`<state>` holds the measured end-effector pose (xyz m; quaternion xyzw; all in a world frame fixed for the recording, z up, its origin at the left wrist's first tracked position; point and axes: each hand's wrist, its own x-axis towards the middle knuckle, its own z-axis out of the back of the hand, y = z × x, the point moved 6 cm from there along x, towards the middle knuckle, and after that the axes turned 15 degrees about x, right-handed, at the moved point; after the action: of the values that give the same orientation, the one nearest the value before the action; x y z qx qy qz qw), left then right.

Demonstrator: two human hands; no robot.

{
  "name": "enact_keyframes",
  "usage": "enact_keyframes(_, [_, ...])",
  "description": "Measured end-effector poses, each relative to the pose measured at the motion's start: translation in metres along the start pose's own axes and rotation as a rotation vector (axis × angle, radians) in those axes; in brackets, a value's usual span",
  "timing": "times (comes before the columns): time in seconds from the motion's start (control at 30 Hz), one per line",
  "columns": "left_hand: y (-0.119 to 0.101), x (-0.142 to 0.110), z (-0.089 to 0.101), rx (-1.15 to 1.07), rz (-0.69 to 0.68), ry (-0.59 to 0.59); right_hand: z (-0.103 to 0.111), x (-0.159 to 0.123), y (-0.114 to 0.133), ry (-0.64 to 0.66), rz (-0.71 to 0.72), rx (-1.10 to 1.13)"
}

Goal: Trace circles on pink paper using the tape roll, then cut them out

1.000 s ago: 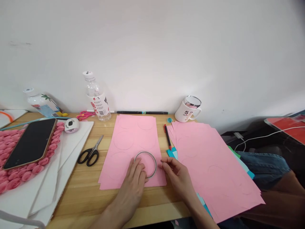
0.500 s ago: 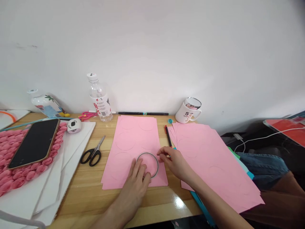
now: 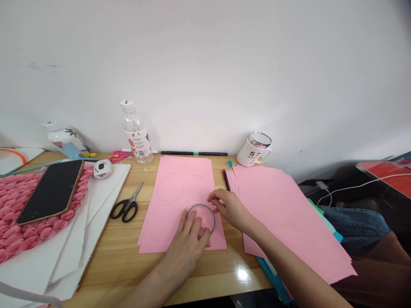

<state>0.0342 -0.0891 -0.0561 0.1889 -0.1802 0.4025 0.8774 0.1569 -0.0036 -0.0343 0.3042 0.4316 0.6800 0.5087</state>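
A sheet of pink paper [image 3: 195,184] with pencil-like circle outlines lies on top of another on the wooden desk. On its lower right part rests a thin grey ring [image 3: 213,220]. My left hand [image 3: 188,239] lies over the ring's lower left side, fingers stretched out and pressing it against the paper. At the ring's upper right edge, my right hand [image 3: 229,207] is closed in a pinch. Whatever it pinches is hidden by the fingers or too small to make out.
Black-handled scissors [image 3: 126,207] lie left of the paper. Further left, a phone [image 3: 51,190] rests on pink paper rosettes [image 3: 40,233]. A bottle [image 3: 138,137] and a mug [image 3: 253,150] stand near the wall. More pink sheets [image 3: 289,214] lie at right, beside a black pen [image 3: 226,179].
My right hand has moved up and left around the ring's edge, from its right side to its upper right. My left hand and the ring sit slightly further right; the view has shifted a little.
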Motion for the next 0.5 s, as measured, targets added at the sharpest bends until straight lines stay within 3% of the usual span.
enact_keyframes(0.17, [-0.005,0.002,-0.006,0.005,-0.045,0.078,-0.016,0.027,0.018,0.194,0.188,-0.415])
enact_keyframes(0.33, [-0.007,0.001,-0.013,0.010,-0.086,0.142,-0.047,0.036,0.035,0.480,0.389,-0.566])
enact_keyframes(0.5, [-0.007,-0.003,-0.019,-0.034,-0.054,0.158,-0.062,0.036,0.052,0.643,0.501,-0.666])
